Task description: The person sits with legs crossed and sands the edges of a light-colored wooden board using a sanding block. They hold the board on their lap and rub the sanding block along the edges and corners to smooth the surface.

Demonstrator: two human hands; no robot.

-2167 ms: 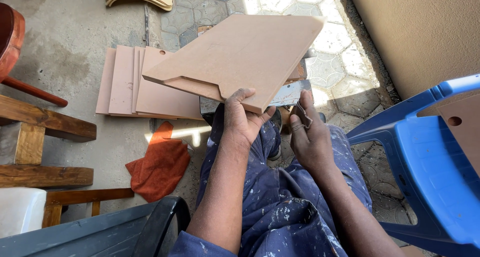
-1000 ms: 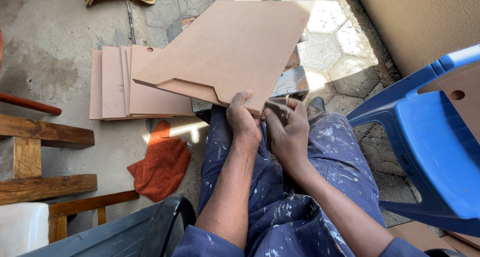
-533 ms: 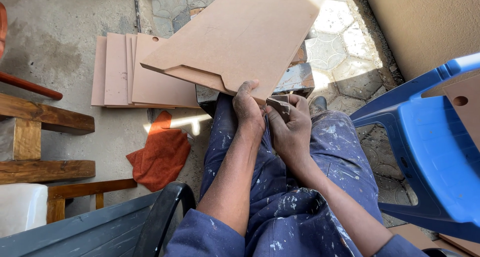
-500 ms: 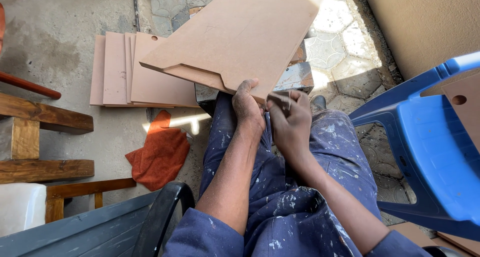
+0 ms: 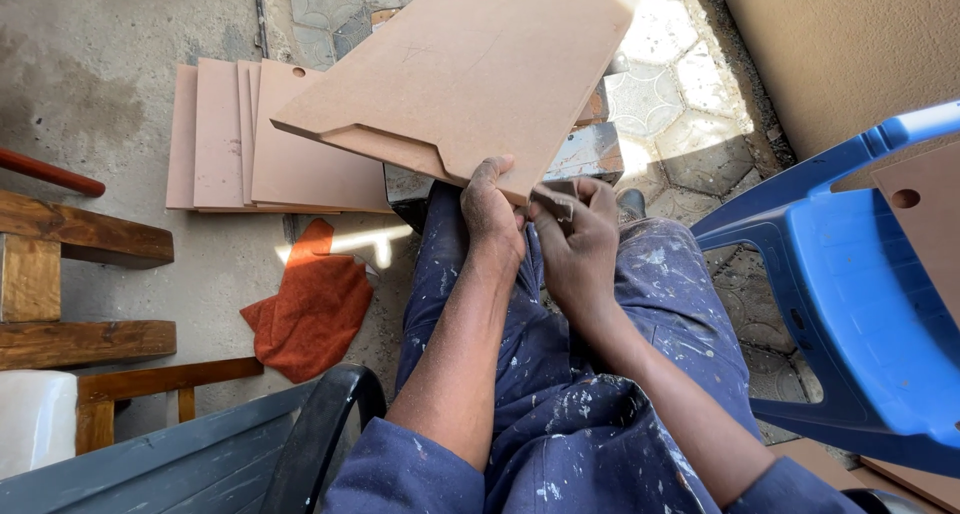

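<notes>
Left hand (image 5: 492, 209) gripping notched brown board (image 5: 470, 74) at its near edge, propped over knees; right hand (image 5: 578, 236) pinching small sanding scrap (image 5: 553, 200) (partly hidden) against that edge; likely to tip, grip being off-centre

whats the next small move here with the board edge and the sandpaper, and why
Probably a short stroke of the sandpaper along the board edge. The left hand grips the board's near edge, steadying it over the lap, and the right hand presses the folded sandpaper right at that edge beside the left fingers. Everything is set for rubbing, not repositioning.
</notes>
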